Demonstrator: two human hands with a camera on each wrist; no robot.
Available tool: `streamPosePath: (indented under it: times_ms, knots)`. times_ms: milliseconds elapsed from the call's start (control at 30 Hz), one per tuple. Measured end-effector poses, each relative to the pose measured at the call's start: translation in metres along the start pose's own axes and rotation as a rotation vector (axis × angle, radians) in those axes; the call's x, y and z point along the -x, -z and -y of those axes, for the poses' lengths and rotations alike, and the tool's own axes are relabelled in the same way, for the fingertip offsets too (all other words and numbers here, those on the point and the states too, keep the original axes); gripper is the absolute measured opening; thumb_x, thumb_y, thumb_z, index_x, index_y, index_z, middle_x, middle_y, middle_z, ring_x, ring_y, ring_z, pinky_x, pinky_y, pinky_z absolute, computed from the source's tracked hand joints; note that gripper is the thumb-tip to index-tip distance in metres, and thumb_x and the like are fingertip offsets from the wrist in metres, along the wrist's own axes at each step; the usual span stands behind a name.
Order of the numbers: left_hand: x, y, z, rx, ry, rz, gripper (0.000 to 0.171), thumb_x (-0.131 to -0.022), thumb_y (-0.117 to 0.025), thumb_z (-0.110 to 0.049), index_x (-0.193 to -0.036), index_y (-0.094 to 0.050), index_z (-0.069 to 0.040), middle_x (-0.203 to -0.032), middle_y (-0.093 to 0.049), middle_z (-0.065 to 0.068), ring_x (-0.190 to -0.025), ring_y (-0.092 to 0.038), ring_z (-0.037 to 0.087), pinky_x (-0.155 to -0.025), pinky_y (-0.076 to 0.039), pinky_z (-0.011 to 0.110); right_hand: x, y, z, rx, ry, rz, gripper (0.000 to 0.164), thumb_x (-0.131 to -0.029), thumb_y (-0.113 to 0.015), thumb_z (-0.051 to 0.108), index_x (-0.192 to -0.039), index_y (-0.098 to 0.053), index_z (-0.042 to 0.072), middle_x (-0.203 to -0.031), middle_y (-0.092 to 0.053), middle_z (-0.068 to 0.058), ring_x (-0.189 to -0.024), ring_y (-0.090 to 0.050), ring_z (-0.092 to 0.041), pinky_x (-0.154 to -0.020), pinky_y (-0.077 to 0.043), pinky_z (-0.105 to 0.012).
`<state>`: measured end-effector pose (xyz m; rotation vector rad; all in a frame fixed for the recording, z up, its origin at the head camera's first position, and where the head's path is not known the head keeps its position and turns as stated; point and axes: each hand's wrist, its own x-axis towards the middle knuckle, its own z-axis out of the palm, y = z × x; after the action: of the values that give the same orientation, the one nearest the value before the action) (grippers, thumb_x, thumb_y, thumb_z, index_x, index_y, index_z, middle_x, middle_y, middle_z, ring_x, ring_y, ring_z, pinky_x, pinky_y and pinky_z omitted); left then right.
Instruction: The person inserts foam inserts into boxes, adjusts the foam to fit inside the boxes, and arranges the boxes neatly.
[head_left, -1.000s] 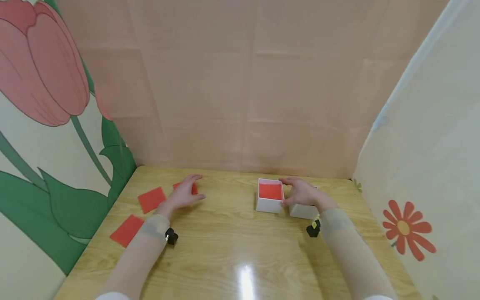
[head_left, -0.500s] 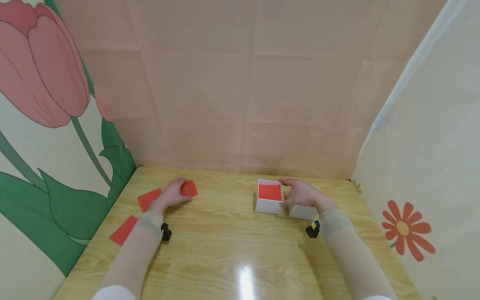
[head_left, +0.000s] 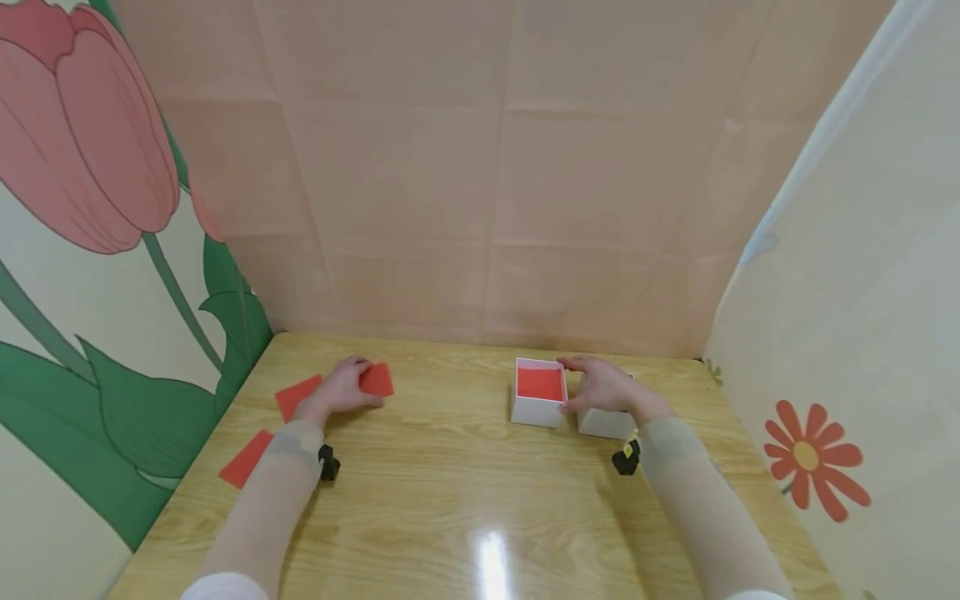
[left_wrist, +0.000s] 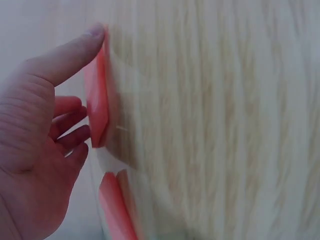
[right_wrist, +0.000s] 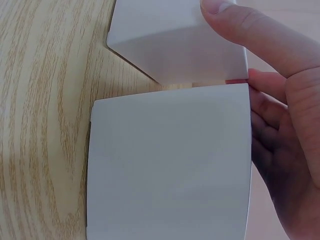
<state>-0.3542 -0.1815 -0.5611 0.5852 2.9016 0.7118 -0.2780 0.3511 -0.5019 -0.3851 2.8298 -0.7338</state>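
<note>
At the back left of the table, my left hand (head_left: 341,392) pinches a flat red square (head_left: 377,379) between thumb and fingers. The left wrist view shows this red square (left_wrist: 98,102) nearly edge-on, thumb at one edge, fingertips at its far side. My right hand (head_left: 607,387) grips the right side of an open white box (head_left: 536,411), thumb at the front corner and index finger at the back one. Red material (head_left: 540,383) lies inside that box. A second white box (head_left: 606,423) stands beside it, partly hidden under my right hand.
Two more red squares lie left of my left hand: one red square (head_left: 298,397) close by, and another red square (head_left: 246,461) nearer the front, partly covered by my forearm. A cloth backdrop (head_left: 480,208) rises behind the wooden table (head_left: 450,500).
My left hand has moved down and left from above the red square and closed its fingers on it; the square now looks lifted and turned. The right hand and the boxes stay put.
</note>
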Motion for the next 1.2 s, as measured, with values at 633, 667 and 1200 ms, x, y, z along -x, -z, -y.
streamPosePath:
  times_ms: [633,667,1200]
  knots:
    - [0.005,0.009,-0.004,-0.031,0.003,0.021,0.092,-0.082,-0.092,-0.037,-0.149,-0.054,0.012,-0.143,-0.049,0.03,-0.13,-0.047,0.046,-0.11,-0.043,0.058,-0.001,-0.001,-0.002,-0.012,-0.014,0.004,0.103,-0.079,-0.095,0.044,-0.166,-0.043,0.02,-0.165,-0.045,-0.015,-0.15,-0.041,-0.043,-0.116,-0.034,-0.07]
    - [0.005,0.009,-0.004,-0.028,0.009,0.022,0.092,-0.082,-0.092,-0.038,-0.149,-0.054,0.011,-0.142,-0.05,0.029,-0.13,-0.047,0.045,-0.11,-0.043,0.058,-0.001,-0.001,-0.002,-0.014,-0.016,0.005,0.103,-0.079,-0.095,0.044,-0.166,-0.043,0.02,-0.165,-0.044,-0.015,-0.15,-0.04,-0.043,-0.116,-0.033,-0.07]
    - [0.005,0.003,-0.008,-0.055,-0.017,-0.012,0.085,-0.078,-0.09,-0.039,-0.146,-0.059,0.003,-0.143,-0.054,0.023,-0.13,-0.049,0.042,-0.106,-0.046,0.06,0.001,0.001,0.002,0.003,-0.022,0.014,0.104,-0.08,-0.094,0.046,-0.166,-0.042,0.02,-0.167,-0.042,-0.015,-0.151,-0.038,-0.044,-0.116,-0.032,-0.071]
